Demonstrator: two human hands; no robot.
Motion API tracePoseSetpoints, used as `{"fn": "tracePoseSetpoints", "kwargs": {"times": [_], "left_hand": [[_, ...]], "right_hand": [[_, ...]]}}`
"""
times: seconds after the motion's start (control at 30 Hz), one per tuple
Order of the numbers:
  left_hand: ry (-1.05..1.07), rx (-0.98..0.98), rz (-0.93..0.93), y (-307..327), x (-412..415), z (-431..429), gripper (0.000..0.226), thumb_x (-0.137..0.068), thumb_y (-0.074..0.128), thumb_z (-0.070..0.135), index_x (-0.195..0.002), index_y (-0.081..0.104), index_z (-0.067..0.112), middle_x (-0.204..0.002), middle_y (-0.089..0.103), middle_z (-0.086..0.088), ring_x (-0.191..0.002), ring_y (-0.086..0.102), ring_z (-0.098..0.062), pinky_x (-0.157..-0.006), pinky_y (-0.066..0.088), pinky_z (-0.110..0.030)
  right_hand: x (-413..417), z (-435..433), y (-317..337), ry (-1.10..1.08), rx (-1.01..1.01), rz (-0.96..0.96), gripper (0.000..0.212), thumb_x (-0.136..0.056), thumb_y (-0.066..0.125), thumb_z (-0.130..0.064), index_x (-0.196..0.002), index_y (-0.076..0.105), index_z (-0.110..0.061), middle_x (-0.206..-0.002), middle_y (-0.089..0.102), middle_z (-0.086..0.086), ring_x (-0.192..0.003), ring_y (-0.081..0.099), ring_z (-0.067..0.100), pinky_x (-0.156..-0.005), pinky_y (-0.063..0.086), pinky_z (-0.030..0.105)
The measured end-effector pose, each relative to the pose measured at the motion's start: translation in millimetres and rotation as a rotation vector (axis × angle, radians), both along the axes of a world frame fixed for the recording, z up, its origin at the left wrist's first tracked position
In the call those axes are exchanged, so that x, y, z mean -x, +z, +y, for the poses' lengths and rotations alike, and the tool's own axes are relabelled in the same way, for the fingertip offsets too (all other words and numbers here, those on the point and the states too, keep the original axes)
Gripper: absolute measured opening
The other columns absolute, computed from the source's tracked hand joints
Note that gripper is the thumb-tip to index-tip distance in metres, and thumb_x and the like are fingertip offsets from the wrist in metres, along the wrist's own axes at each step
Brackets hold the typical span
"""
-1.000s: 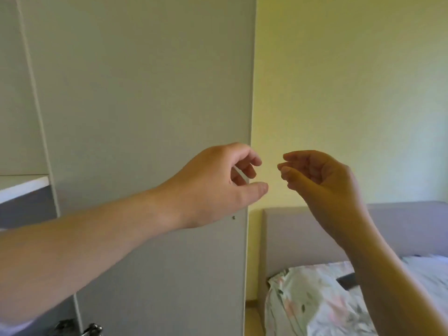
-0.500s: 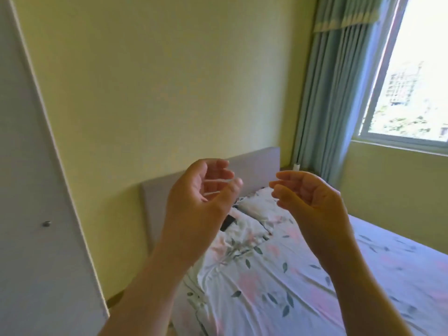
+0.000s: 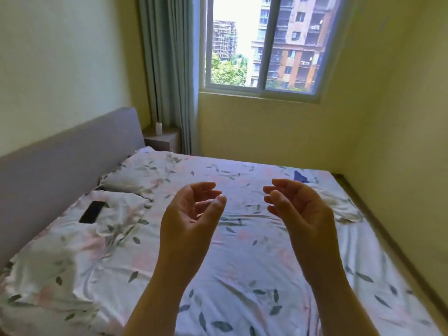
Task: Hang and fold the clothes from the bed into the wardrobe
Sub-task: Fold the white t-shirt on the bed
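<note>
Dark-blue pointed scrap of cloth (image 3: pixel 300 177) at about one o'clock from where the person stands, lying on the far side of the wide bed with its pale leaf-and-flower printed sheet (image 3: pixel 242 275), is the only thing here that looks like a garment. So little of it shows that I cannot tell what kind it is. Nearer, toward two o'clock, the rumpled white printed fabric (image 3: pixel 341 209) may be another piece or merely bunched sheet. The left hand (image 3: pixel 191 214) and right hand (image 3: pixel 299 207) hang raised over the middle of the bed, palms turned toward each other, fingers (image 3: pixel 206 186) loosely curled and holding nothing, apart from the blue cloth. Judging by its flat lie, it should be light, limp and not fragile, apt to drape and slip off a hanger rather than hold shape. The sound grip would be a pinch at both shoulders or the waistband, once those are found, so it falls open for hanging or folding. At ten o'clock a flat black rectangular device (image 3: pixel 92 211) rests on the nearer printed pillow (image 3: pixel 121 207), beside the grey padded headboard (image 3: pixel 60 151). The wardrobe is out of view.
</note>
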State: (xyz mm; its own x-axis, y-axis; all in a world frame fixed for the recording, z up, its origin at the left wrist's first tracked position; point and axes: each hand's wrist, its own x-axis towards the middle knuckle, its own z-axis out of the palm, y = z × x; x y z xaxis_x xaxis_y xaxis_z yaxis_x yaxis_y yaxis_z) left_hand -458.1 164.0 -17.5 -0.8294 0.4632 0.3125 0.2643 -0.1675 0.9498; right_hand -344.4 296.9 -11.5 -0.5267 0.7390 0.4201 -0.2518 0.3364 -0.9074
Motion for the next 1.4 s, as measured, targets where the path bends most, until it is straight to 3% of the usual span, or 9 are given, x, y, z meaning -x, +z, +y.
{"fn": "tracePoseSetpoints", "kwargs": {"times": [0.13, 0.27, 0.4, 0.67, 0.87, 1.13, 1.4], "left_hand": [[-0.186, 0.02, -0.005, -2, -35, 65, 0.02, -0.083, 0.072, 0.026, -0.102, 0.066, 0.03, -0.095, 0.073, 0.008, -0.089, 0.07, -0.012, -0.075, 0.058, -0.026], [-0.314, 0.003, -0.02, 1, -76, 129, 0.022, -0.081, 0.072, 0.026, -0.103, 0.068, 0.025, -0.094, 0.074, 0.003, -0.089, 0.071, -0.016, -0.077, 0.059, -0.032], [-0.411, 0.006, -0.019, -2, -117, 189, 0.019, -0.083, 0.071, 0.02, -0.101, 0.068, 0.024, -0.09, 0.074, 0.001, -0.085, 0.071, -0.017, -0.077, 0.06, -0.033], [-0.664, 0.057, -0.044, -22, -185, 287, 0.029, -0.074, 0.072, 0.03, -0.101, 0.069, 0.021, -0.089, 0.074, 0.001, -0.083, 0.071, -0.015, -0.067, 0.056, -0.02], [-0.853, 0.064, -0.038, -21, -207, 360, 0.017, -0.084, 0.07, 0.013, -0.1, 0.068, 0.02, -0.087, 0.073, 0.001, -0.082, 0.07, -0.015, -0.068, 0.057, -0.023], [-1.05, 0.05, -0.019, -13, -210, 444, 0.018, -0.084, 0.07, 0.017, -0.101, 0.068, 0.022, -0.091, 0.074, 0.001, -0.086, 0.07, -0.013, -0.079, 0.058, -0.034], [-1.081, 0.115, -0.016, -27, -226, 497, 0.019, -0.084, 0.071, 0.019, -0.102, 0.069, 0.022, -0.091, 0.074, 0.004, -0.084, 0.07, -0.009, -0.083, 0.058, -0.039]], "right_hand": [[-52, 43, -3, -0.146, 0.033, -0.012, 0.037, -0.078, 0.066, -0.038, -0.109, 0.068, -0.017, -0.101, 0.076, 0.0, -0.097, 0.071, 0.019, -0.089, 0.056, 0.041], [-107, 94, -5, -0.25, 0.034, -0.048, 0.017, -0.088, 0.067, -0.021, -0.105, 0.068, -0.021, -0.098, 0.076, -0.002, -0.093, 0.072, 0.014, -0.085, 0.058, 0.036], [-161, 140, -8, -0.334, 0.038, -0.073, 0.015, -0.09, 0.065, -0.016, -0.103, 0.069, -0.021, -0.095, 0.076, 0.0, -0.091, 0.072, 0.014, -0.084, 0.058, 0.033], [-244, 205, -26, -0.536, 0.08, -0.123, 0.014, -0.088, 0.066, -0.023, -0.102, 0.069, -0.023, -0.093, 0.075, 0.001, -0.088, 0.071, 0.017, -0.082, 0.058, 0.034], [-270, 246, -29, -0.707, 0.119, -0.156, 0.013, -0.09, 0.066, -0.026, -0.102, 0.069, -0.025, -0.095, 0.074, -0.003, -0.091, 0.07, 0.013, -0.082, 0.057, 0.032], [-275, 301, -9, -0.838, 0.088, -0.177, 0.014, -0.09, 0.066, -0.025, -0.103, 0.069, -0.024, -0.097, 0.074, -0.004, -0.093, 0.069, 0.009, -0.085, 0.057, 0.028], [-288, 349, -23, -0.869, 0.13, -0.183, 0.012, -0.091, 0.066, -0.021, -0.103, 0.069, -0.023, -0.099, 0.074, -0.002, -0.094, 0.069, 0.011, -0.089, 0.056, 0.031]]}}
